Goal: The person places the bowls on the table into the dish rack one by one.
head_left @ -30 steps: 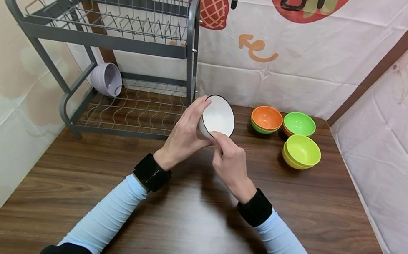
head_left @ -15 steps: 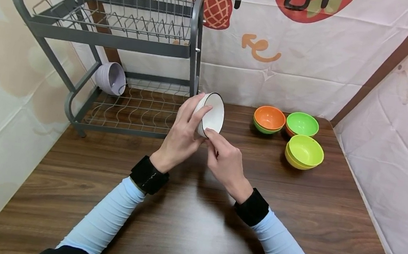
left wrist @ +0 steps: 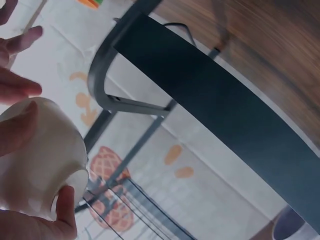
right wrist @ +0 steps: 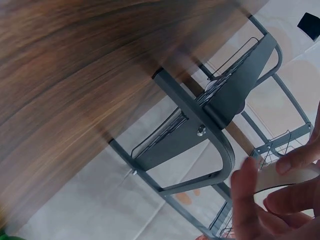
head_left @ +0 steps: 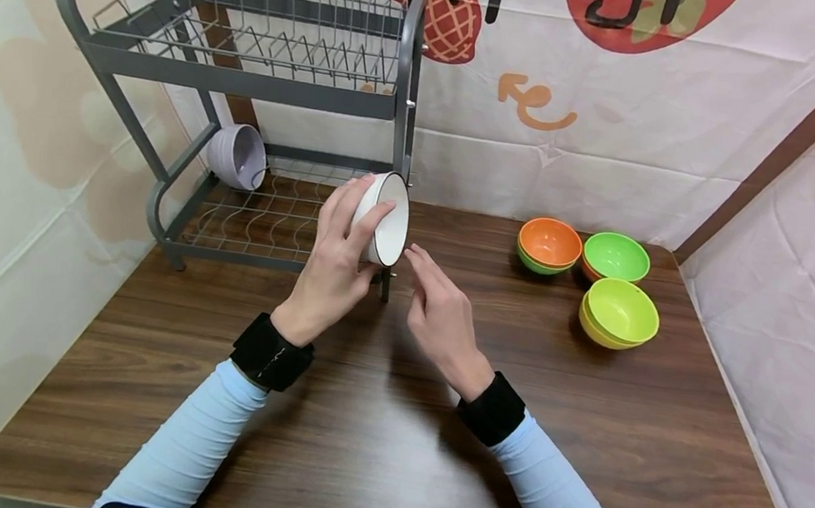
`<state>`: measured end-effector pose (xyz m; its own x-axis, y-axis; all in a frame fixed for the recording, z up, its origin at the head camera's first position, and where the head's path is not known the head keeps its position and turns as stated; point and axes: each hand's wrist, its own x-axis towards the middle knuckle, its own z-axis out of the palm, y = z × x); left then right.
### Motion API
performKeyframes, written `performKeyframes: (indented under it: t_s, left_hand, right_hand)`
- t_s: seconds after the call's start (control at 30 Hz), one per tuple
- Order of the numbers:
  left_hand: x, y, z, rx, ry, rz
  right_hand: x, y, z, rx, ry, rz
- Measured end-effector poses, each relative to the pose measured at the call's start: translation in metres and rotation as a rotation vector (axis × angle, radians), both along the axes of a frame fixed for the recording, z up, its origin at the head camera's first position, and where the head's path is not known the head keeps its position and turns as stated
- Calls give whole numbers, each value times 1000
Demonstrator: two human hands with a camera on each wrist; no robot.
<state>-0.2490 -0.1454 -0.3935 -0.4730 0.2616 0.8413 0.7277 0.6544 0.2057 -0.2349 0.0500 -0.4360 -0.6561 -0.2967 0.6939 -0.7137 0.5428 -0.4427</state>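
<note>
My left hand (head_left: pixel 335 258) grips a white bowl (head_left: pixel 392 223) with a dark rim, tipped on its side, its mouth facing right. In the left wrist view the fingers and thumb hold the outside of the bowl (left wrist: pixel 45 150), one digit at its foot ring. The bowl overlaps the right post of the grey dish rack (head_left: pixel 242 83) in the head view. Just right of the bowl is my right hand (head_left: pixel 441 317), its fingers extended and fingertips near the rim, holding nothing. On the rack's lower tier, at the left end, lavender bowls (head_left: pixel 237 156) stand on edge.
Right of the rack on the wooden table (head_left: pixel 374 418) stand small stacked bowls: an orange bowl (head_left: pixel 551 242) over green, a green bowl (head_left: pixel 616 256) over orange, and a lime bowl (head_left: pixel 623 310) over yellow. A printed cloth (head_left: pixel 477 170) hangs behind.
My left hand has carried the white bowl left to the rack's right post, turning its mouth more sideways. My right hand has let go of the rim. The view has shifted slightly.
</note>
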Motion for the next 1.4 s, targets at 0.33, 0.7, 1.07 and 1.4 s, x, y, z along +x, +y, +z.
performKeyframes:
  t_s: [0.33, 0.7, 1.07, 1.4]
  left_hand:
    - [-5, -18, -4, -8, -10, 56]
    - [-15, -33, -10, -46, -45, 84]
    - [-21, -49, -19, -64, -100, 118]
    - [-34, -67, -14, -92, -116, 128]
  right_hand:
    - [-8, -15, -3, 118, -152, 62]
    - [-12, -29, -2, 267, -204, 40]
    - [-10, -36, -6, 344, -272, 27]
    - [-13, -39, -10, 339, -211, 15]
